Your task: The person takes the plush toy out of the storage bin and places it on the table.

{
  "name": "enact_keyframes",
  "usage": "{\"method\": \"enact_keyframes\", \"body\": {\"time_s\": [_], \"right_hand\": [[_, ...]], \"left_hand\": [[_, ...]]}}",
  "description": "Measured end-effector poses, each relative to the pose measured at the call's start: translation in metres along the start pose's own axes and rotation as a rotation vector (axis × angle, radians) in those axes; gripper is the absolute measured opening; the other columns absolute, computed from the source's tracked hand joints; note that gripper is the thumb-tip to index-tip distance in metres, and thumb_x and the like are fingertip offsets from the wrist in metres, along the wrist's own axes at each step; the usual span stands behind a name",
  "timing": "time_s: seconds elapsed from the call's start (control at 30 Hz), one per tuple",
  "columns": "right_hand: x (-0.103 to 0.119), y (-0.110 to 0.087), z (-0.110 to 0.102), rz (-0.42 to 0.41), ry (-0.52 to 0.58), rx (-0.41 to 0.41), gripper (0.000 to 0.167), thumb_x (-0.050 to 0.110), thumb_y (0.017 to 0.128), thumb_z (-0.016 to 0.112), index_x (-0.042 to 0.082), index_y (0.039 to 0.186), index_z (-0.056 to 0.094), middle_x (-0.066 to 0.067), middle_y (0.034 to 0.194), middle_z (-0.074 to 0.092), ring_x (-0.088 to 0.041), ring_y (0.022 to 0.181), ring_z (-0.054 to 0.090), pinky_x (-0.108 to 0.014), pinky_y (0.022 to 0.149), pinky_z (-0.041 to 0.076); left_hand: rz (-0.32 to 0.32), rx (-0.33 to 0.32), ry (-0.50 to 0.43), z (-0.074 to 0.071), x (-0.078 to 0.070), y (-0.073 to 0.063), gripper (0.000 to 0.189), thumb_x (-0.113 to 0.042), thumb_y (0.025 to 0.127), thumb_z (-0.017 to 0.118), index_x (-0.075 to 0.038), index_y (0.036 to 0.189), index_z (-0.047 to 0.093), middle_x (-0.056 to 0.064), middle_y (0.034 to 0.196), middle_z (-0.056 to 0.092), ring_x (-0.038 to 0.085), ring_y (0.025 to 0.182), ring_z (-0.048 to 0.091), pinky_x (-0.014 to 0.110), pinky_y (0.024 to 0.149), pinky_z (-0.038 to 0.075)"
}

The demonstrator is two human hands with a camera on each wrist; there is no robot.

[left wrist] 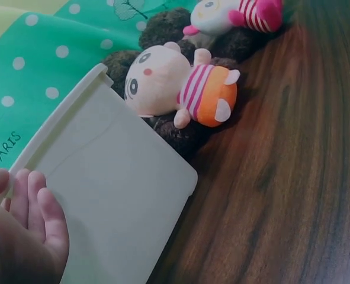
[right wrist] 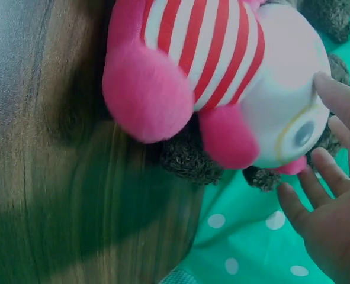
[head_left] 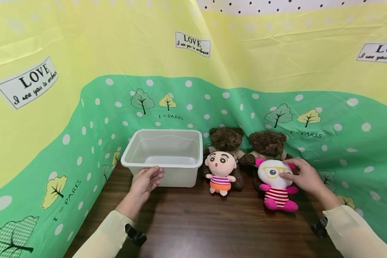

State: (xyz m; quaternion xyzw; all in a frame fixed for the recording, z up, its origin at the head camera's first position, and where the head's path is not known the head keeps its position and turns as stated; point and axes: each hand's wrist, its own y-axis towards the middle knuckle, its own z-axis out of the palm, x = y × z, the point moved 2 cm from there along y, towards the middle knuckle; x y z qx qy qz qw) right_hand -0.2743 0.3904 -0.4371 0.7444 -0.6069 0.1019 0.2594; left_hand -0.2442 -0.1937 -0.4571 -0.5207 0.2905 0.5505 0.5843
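My left hand (head_left: pixel 146 182) is at the front rim of a pale grey plastic bin (head_left: pixel 180 175), thumb at the rim and fingers against its outer wall. In the left wrist view, the thumb and fingers (left wrist: pixel 55 219) pinch that rim. My right hand (head_left: pixel 307 177) is at the head of a pink-and-white plush toy (head_left: pixel 275 182) with yellow glasses and a red-striped body. The right wrist view has the thumb touching its white head, the other fingers (right wrist: pixel 290 201) spread loosely near the pink ear. The toy sits leaning against a brown teddy bear (head_left: pixel 269 142).
Left of it, a plush boy doll (head_left: pixel 220 168) in a striped top and orange shorts leans on another brown teddy bear (head_left: pixel 226 139). Everything stands on a dark wooden table (head_left: pixel 213 225). A green and yellow patterned curtain (head_left: pixel 167 100) hangs close behind and along both sides.
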Motion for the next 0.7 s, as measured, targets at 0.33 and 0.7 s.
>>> {"method": "enact_keyframes", "body": {"time_s": [0.33,0.7], "right_hand": [[0.006,0.002,0.000,0.000,-0.009,0.075,0.056,0.035,0.091,0.079,0.001,0.134,0.062,-0.025,0.121,0.061,-0.037,0.098,0.058,-0.043,0.072,0.046],[0.021,0.003,-0.007,-0.047,-0.009,0.086,0.053,0.035,0.095,0.074,0.004,0.136,0.061,-0.021,0.124,0.060,-0.032,0.094,0.055,-0.039,0.069,0.044]], "left_hand": [[-0.007,0.071,-0.055,-0.005,-0.002,0.003,0.016,-0.023,0.101,0.066,-0.012,0.111,0.061,-0.005,0.096,0.080,0.014,0.094,0.075,0.026,0.076,0.056],[-0.023,0.172,-0.023,-0.011,-0.004,0.002,0.027,-0.026,0.103,0.062,-0.012,0.125,0.057,0.003,0.126,0.074,0.019,0.111,0.072,0.038,0.098,0.055]]}}
